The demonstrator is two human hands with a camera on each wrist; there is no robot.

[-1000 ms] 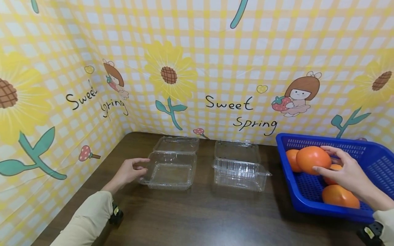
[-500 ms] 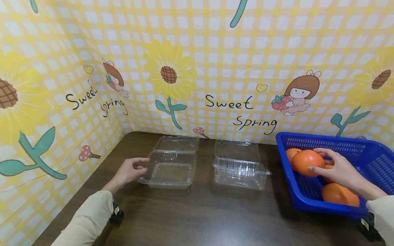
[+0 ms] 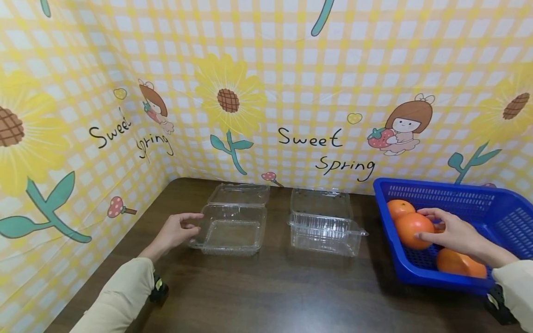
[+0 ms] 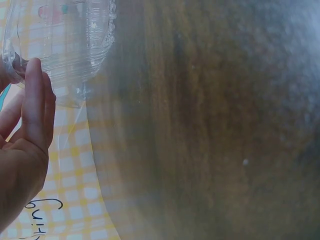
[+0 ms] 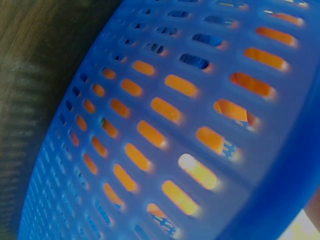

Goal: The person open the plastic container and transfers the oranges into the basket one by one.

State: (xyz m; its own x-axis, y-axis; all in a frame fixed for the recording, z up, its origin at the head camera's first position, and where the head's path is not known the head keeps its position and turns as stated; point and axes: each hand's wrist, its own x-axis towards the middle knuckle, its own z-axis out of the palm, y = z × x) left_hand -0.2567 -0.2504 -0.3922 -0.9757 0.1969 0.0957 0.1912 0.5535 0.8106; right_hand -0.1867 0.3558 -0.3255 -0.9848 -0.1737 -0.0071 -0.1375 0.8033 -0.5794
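Observation:
My right hand (image 3: 454,233) reaches into a blue perforated basket (image 3: 385,231) and holds a large round orange (image 3: 414,230) between thumb and fingers. Behind it lies another orange (image 3: 400,208), and one more orange (image 3: 460,262) sits nearer the front wall. In the right wrist view the basket's wall (image 5: 240,165) hides the hand's grip; orange skin shows through the slots. At the left, my left hand (image 3: 176,231) pinches the left rim of a clear plastic clamshell box (image 3: 233,236), whose lid is folded back. The left wrist view shows its fingers (image 4: 35,105) at that clear rim.
A second clear plastic box (image 3: 322,226) stands between the first box and the basket. All rest on a dark brown wooden table (image 3: 266,291). Yellow checked cloth (image 3: 266,92) walls the back and left.
My right hand has lowered the orange into the basket and moved slightly left, toward the basket's left wall. The left hand and both boxes have stayed put.

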